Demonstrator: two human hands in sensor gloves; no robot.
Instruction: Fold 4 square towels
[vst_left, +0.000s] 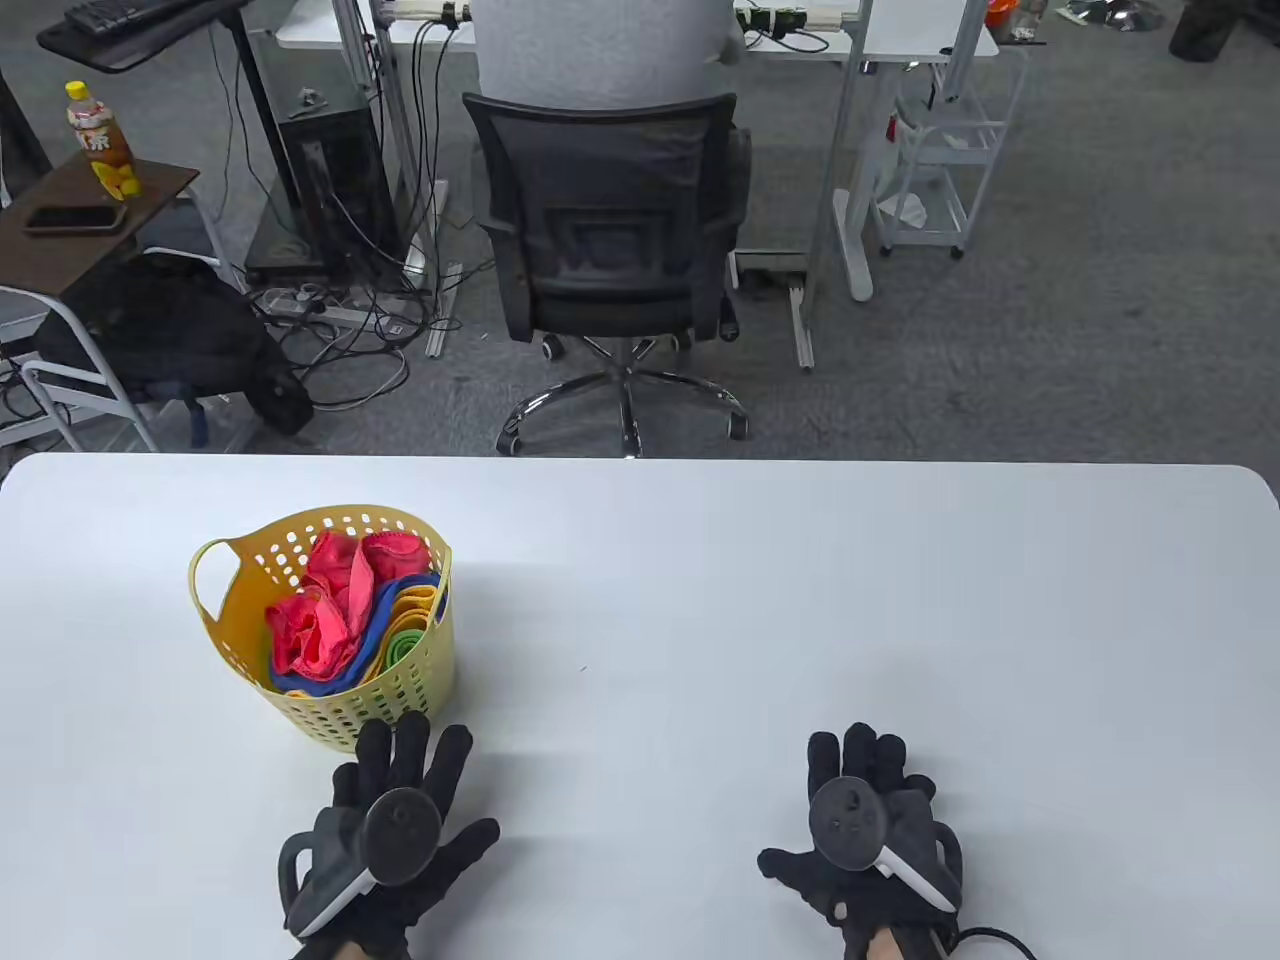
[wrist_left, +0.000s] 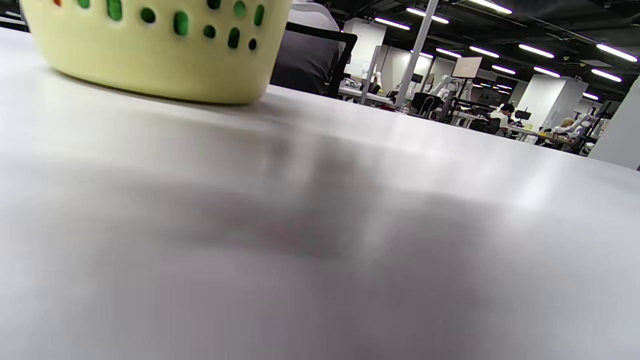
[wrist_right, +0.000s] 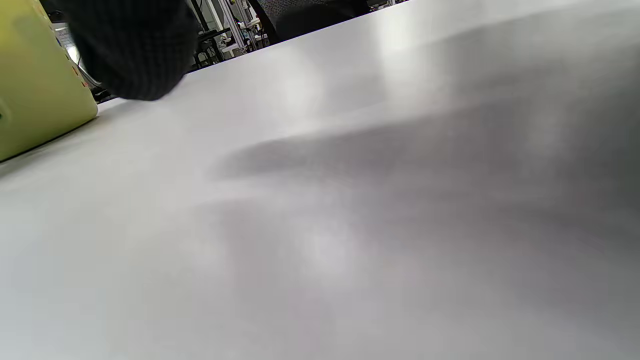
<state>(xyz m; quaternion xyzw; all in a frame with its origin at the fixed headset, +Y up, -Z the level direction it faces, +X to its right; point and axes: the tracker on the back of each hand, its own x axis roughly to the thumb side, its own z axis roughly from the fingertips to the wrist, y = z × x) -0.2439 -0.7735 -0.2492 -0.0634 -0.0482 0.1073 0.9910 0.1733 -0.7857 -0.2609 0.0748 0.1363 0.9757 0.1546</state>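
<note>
A yellow perforated basket (vst_left: 240, 610) stands on the left of the white table (vst_left: 760, 600). It holds crumpled towels: a red one (vst_left: 325, 610) on top, with blue (vst_left: 395, 600), yellow and green ones under it. My left hand (vst_left: 400, 810) rests flat on the table just in front of the basket, fingers spread, holding nothing. My right hand (vst_left: 865, 820) rests flat near the front right, holding nothing. The basket's base shows in the left wrist view (wrist_left: 150, 55) and at the left edge of the right wrist view (wrist_right: 35, 95), where a gloved finger (wrist_right: 135, 45) hangs in.
A black office chair (vst_left: 610, 230) stands beyond the table's far edge. A side table with a bottle (vst_left: 100, 140) and phone is at far left.
</note>
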